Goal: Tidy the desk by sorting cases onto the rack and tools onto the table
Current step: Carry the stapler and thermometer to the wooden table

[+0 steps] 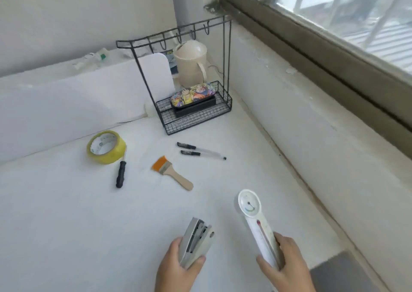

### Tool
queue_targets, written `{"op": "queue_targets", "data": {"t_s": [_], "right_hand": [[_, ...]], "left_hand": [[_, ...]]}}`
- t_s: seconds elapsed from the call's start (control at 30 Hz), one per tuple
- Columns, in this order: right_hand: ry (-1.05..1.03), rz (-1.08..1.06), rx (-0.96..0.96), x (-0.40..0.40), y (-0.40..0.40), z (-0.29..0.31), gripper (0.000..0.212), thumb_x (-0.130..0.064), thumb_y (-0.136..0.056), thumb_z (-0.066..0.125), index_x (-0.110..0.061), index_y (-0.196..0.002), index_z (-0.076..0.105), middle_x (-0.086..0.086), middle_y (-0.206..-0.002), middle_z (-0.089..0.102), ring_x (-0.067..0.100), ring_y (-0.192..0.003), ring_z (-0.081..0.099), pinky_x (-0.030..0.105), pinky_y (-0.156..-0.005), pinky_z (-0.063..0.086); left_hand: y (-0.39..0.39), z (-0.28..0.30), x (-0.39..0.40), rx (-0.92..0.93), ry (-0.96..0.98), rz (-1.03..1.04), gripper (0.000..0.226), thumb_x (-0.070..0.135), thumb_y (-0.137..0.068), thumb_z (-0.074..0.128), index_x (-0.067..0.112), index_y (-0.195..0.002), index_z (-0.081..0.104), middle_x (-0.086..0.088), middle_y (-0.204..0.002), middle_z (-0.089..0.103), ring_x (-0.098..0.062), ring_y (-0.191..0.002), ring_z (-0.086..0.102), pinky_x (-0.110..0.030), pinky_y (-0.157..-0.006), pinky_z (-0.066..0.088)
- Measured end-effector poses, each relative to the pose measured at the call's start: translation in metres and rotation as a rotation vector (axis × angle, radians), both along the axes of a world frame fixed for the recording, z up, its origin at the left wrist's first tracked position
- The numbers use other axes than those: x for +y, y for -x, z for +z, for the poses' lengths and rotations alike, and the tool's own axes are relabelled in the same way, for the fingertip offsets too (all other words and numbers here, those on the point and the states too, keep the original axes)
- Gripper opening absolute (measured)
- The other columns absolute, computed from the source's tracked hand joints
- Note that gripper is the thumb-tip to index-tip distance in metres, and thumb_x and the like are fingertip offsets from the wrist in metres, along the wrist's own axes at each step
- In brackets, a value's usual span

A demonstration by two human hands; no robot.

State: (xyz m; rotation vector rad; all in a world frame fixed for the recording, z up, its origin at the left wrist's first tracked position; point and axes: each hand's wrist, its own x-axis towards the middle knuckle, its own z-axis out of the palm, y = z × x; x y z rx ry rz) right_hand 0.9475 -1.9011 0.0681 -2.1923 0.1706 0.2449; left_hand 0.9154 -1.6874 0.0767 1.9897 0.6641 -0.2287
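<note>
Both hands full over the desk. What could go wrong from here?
1. The right hand holds the thermometer only at its tail, with the dial end far out; it could tip or slip.
2. The left hand holds the stapler hinged open; it might snap shut on a finger.

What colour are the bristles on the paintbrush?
Orange, on the paintbrush in the head view.

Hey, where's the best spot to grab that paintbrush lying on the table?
Grip the paintbrush by its bare wooden handle, coming from above on the near right. The handle points toward you, the orange bristles point away, and it lies flat with free space on both sides.
</note>
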Motion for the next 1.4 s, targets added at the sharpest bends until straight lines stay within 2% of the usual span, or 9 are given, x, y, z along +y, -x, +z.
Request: {"op": "queue_targets", "data": {"t_s": [0.2,0.37,0.43,0.63,0.83,1.07,1.23,1.33,1.4], "right_hand": [[-0.104,-0.412,-0.073,0.021,0.117,0.018,0.048,-0.052,-0.047,0.054,-0.044,-0.093,0.042,-0.014,-0.095,0.049,-0.007,-0.093,0.047,0.009,-0.067,0.039],[-0.037,-0.912,-0.063,0.021,0.278,0.021,0.05,-0.05,-0.04,0.055,-0.069,-0.085,0.046,-0.006,-0.098,0.055,-0.016,-0.09,0.046,0.001,-0.076,0.039],[0.0,-1.102,-0.043,0.023,0.34,0.024,0.057,-0.048,-0.04,0.058,-0.075,-0.086,0.039,-0.009,-0.1,0.055,-0.018,-0.088,0.046,0.013,-0.075,0.044],[0.05,-1.584,-0.088,0.017,0.498,0.019,0.062,-0.05,-0.042,0.057,-0.021,-0.097,0.058,0.009,-0.089,0.056,-0.02,-0.086,0.046,-0.004,-0.076,0.034],[-0.039,-2.038,-0.207,0.019,0.641,0.034,0.059,-0.052,-0.036,0.052,-0.033,-0.091,0.05,-0.008,-0.091,0.052,0.008,-0.085,0.056,0.007,-0.07,0.041],[0.064,-2.376,-0.087,0.032,0.775,0.027,0.075,-0.046,-0.04,0.062,-0.005,-0.103,0.059,0.009,-0.087,0.051,0.028,-0.084,0.051,0.031,-0.07,0.036],[0.11,-2.595,-0.015,-0.004,0.826,0.022,0.074,-0.041,-0.036,0.066,-0.007,-0.102,0.062,0.008,-0.091,0.057,0.032,-0.086,0.055,0.012,-0.068,0.043],[0.089,-2.61,0.058,-0.056,0.856,0.024,0.063,-0.024,-0.048,0.081,-0.002,-0.104,0.062,0.012,-0.087,0.05,0.036,-0.091,0.054,0.033,-0.072,0.036],[0.057,-2.601,0.106,-0.099,0.878,0.025,0.052,-0.008,-0.058,0.081,-0.003,-0.106,0.061,0.011,-0.088,0.049,0.035,-0.096,0.053,0.034,-0.074,0.034]], "left_hand": [[0.001,0.009,-0.007,-0.126,0.0,-0.469,0.04,0.019,-0.071,0.073,0.029,-0.097,0.044,0.01,-0.085,0.057,-0.021,-0.083,0.054,-0.026,-0.065,0.039],[0.069,0.007,-0.049,-0.015,0.033,-0.827,0.042,0.013,-0.066,0.077,0.019,-0.099,0.051,-0.008,-0.09,0.063,-0.027,-0.081,0.055,-0.028,-0.063,0.038],[0.105,0.005,-0.073,0.018,0.036,-0.981,0.043,0.01,-0.063,0.078,0.025,-0.091,0.049,-0.006,-0.086,0.063,-0.023,-0.075,0.054,-0.021,-0.06,0.036],[0.243,0.012,-0.165,0.078,0.094,-1.488,0.04,0.01,-0.065,0.077,0.032,-0.078,0.047,0.012,-0.069,0.057,-0.002,-0.065,0.051,0.002,-0.056,0.038],[0.413,0.014,-0.246,0.077,0.184,-1.826,0.036,0.006,-0.068,0.074,0.027,-0.087,0.052,0.008,-0.073,0.061,-0.005,-0.069,0.056,0.002,-0.052,0.038],[0.545,0.023,-0.302,0.066,0.222,-2.104,0.034,0.007,-0.069,0.074,0.031,-0.08,0.052,0.008,-0.076,0.063,-0.003,-0.066,0.058,-0.006,-0.054,0.044],[0.592,0.024,-0.368,-0.148,0.137,-2.25,0.025,0.041,-0.049,0.065,0.04,-0.063,0.044,0.03,-0.061,0.065,-0.002,-0.06,0.058,-0.005,-0.061,0.041],[0.627,0.016,-0.422,-0.184,0.119,-2.287,0.035,0.019,-0.064,0.075,0.036,-0.065,0.044,0.0,-0.052,0.062,-0.014,-0.065,0.058,-0.013,-0.059,0.041],[0.656,0.009,-0.464,-0.197,0.158,-2.319,0.034,0.016,-0.069,0.074,0.031,-0.069,0.043,0.001,-0.065,0.058,-0.029,-0.079,0.055,-0.026,-0.06,0.035]]}}
